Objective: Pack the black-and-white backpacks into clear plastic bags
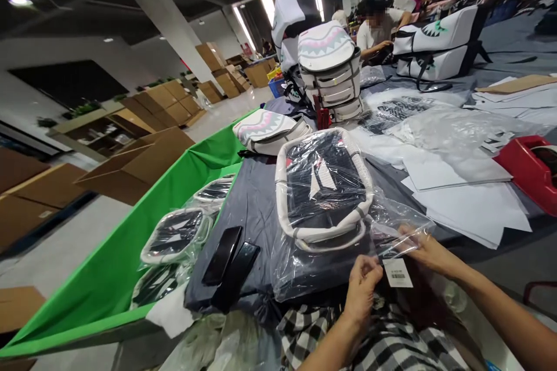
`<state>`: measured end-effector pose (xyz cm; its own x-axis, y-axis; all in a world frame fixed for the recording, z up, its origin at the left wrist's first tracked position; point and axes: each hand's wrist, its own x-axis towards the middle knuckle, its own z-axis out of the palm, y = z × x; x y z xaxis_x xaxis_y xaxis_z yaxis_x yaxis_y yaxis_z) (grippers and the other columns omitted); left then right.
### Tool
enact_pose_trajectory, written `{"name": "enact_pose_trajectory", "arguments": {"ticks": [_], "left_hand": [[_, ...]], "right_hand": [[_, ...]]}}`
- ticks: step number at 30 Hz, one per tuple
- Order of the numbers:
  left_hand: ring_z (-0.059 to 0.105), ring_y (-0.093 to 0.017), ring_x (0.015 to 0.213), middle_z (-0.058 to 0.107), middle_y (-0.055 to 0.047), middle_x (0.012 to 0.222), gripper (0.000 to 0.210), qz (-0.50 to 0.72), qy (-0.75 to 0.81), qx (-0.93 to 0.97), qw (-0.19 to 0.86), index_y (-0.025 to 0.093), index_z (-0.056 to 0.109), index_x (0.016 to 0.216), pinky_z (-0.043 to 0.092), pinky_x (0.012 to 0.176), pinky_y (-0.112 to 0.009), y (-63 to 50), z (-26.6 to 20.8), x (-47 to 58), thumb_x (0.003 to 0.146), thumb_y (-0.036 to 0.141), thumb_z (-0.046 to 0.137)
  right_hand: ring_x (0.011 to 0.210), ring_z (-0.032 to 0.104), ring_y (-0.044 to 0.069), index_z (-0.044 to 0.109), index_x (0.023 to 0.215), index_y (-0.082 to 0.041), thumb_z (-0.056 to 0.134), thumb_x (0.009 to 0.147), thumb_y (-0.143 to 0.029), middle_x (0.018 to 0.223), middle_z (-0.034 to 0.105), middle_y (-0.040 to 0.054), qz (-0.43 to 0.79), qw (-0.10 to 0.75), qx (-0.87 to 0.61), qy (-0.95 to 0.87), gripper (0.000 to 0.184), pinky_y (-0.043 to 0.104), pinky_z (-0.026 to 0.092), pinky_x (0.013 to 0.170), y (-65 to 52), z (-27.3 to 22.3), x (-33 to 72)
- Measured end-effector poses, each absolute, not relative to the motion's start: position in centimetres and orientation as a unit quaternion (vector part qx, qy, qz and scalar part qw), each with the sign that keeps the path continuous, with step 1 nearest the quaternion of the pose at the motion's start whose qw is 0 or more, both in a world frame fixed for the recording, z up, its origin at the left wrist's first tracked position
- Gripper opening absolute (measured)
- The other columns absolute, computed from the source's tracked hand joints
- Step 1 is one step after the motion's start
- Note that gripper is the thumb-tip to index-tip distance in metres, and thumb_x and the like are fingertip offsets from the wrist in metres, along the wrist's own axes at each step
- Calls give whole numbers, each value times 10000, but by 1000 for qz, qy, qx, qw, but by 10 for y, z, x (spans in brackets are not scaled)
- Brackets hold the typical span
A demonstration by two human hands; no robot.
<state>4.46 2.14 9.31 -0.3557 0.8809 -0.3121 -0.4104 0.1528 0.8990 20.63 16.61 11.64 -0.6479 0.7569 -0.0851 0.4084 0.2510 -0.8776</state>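
Observation:
A black backpack with white edging lies on the dark cloth, inside a clear plastic bag whose loose end reaches toward me. At the bag's near right corner, my left hand is closed in a pinch on the plastic edge. Further right, my right hand is closed too, with its fingers on the bag's loose end. Between the two hands hangs a white barcode tag; which hand touches it, if either, I cannot tell.
Two dark phones lie left of the backpack. A green-lined bin beside the table holds several bagged backpacks. White backpacks are stacked behind. Paper sheets and a red tape dispenser lie right. A co-worker sits across the table.

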Motion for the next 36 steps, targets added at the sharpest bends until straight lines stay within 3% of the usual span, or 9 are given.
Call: {"name": "enact_pose_trajectory", "arguments": {"ticks": [4,7,12,17,22,25,27,31,36], "left_hand": [[533,-85,559,614,11,806,709,612,531,106,577,188,551,892,386,514,-203,20,76,67,474,628,917],[517,-81,490,628,-11,755,787,585,499,92,633,156,589,966,367,447,-194,19,74,71,501,730,861],[586,-130,514,635,-26,674,729,550,513,208,626,150,627,890,449,499,-233,21,74,66,608,811,742],[317,-87,330,369,52,397,795,418,636,315,567,195,514,570,234,379,-239,23,52,58,499,983,587],[471,-139,490,527,-2,505,512,337,686,529,370,180,624,588,385,532,-262,21,84,32,754,648,750],[641,-228,874,712,-99,1011,168,254,548,785,136,205,722,996,475,818,-329,45,126,23,959,322,608],[611,-252,1085,661,-126,1209,195,183,387,902,49,193,690,1095,448,945,-368,74,146,27,982,190,531],[636,-228,892,691,-81,837,109,54,202,978,-8,163,671,832,452,745,-319,120,150,43,933,181,634],[561,-166,539,606,-7,562,111,39,199,979,2,233,647,807,335,527,-298,107,131,39,892,169,681]], "right_hand": [[909,669,292,691,1029,-167,580,787,-748,917,720,93,511,180,-393,-743,639,411,553,866,164,103,214],[943,676,299,682,1109,-160,572,801,-738,964,730,109,536,178,-386,-729,664,414,546,893,157,99,220],[910,678,283,676,1076,-156,557,812,-716,972,729,95,583,173,-385,-694,631,396,553,853,137,98,221],[818,674,264,703,931,-152,621,782,-647,877,739,61,608,124,-333,-710,523,352,546,754,122,85,223],[762,691,258,693,853,-194,550,821,-619,801,742,45,484,170,-429,-743,450,316,526,684,112,79,244],[708,718,263,705,974,-237,495,875,-534,745,744,41,338,149,-494,-787,377,295,492,603,100,84,251],[671,731,289,696,1081,-248,487,877,-451,694,740,45,242,133,-509,-815,355,302,481,560,90,87,251],[653,743,282,681,1076,-239,438,929,-366,746,762,64,163,191,-481,-840,311,302,503,523,62,80,254],[700,741,217,700,1128,-274,568,934,-375,885,781,48,185,255,-323,-893,255,276,573,605,40,77,284]]}}
